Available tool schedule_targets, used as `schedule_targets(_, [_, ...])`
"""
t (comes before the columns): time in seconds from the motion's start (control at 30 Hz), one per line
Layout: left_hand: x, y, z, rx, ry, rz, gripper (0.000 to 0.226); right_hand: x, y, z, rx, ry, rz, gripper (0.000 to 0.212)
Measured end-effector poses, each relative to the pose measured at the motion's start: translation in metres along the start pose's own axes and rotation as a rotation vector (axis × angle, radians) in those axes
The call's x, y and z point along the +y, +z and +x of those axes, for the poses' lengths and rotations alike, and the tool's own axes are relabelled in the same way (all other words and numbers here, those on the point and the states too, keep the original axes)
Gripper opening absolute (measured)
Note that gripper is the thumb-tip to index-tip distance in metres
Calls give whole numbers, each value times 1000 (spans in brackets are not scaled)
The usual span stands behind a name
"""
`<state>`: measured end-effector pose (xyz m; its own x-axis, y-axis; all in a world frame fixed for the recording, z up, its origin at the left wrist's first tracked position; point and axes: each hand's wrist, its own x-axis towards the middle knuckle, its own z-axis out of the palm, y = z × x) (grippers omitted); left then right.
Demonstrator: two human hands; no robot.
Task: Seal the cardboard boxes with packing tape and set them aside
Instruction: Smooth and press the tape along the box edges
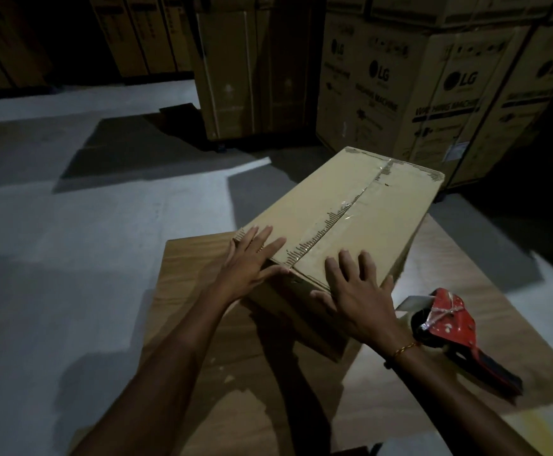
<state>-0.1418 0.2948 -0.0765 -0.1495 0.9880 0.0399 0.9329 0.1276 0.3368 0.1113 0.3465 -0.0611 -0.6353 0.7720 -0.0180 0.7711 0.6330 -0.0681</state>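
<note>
A long cardboard box [377, 212] lies on a wooden table [189, 274], its top flaps closed, with clear tape running along the centre seam. My left hand [249, 261] presses flat on the near left corner of the top, fingers straight. On the near right part of the top rests my right hand [357, 291], fingers spread and the thumb down over the near end face. A red tape dispenser [446, 327] lies on the table to the right of the box, apart from both hands.
Tall printed appliance cartons [426, 83] stand stacked behind the box at the right and centre back. More cartons [143, 34] line the dark back left. Grey floor [54, 225] spreads to the left of the table.
</note>
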Motion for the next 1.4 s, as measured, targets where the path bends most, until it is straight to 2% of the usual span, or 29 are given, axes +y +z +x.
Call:
schedule_targets(0.1, [-3, -2, 5, 19, 10, 13, 108, -5, 5, 0, 91, 39, 27, 68])
schedule_targets(0.2, [2, -4, 1, 6, 9, 6, 92, -5, 11, -1, 203, 54, 117, 63])
schedule_targets(0.37, [23, -5, -5, -14, 50, -77, 77, 2, 13, -3, 275, 84, 355, 72])
schedule_targets(0.5, [75, 6, -1, 112, 140, -192, 62, 22, 20, -19, 441, 107, 624, 50])
schedule_targets(0.63, [143, 26, 11, 154, 260, -231, 60, 59, 36, -46, 530, 138, 605, 40])
schedule_targets(0.77, [202, 38, 21, 126, 231, -180, 62, 110, 60, -76, 520, 214, 559, 33])
schedule_targets(0.83, [219, 44, 28, 86, 190, -104, 53, 138, 75, -93, 481, 259, 493, 33])
schedule_targets(0.97, [234, 59, 36, 24, 71, 22, 52, 186, 103, -117, 289, 362, 365, 48])
schedule_targets(1.13, [236, 67, 36, -6, 37, 187, 58, 224, 121, -116, 95, 405, 230, 85])
schedule_targets(1.27, [240, 69, 35, -11, 8, 230, 58, 244, 136, -106, 33, 348, 206, 96])
schedule_targets(1.4, [244, 69, 34, -2, -8, 276, 57, 248, 145, -99, 81, 301, 297, 96])
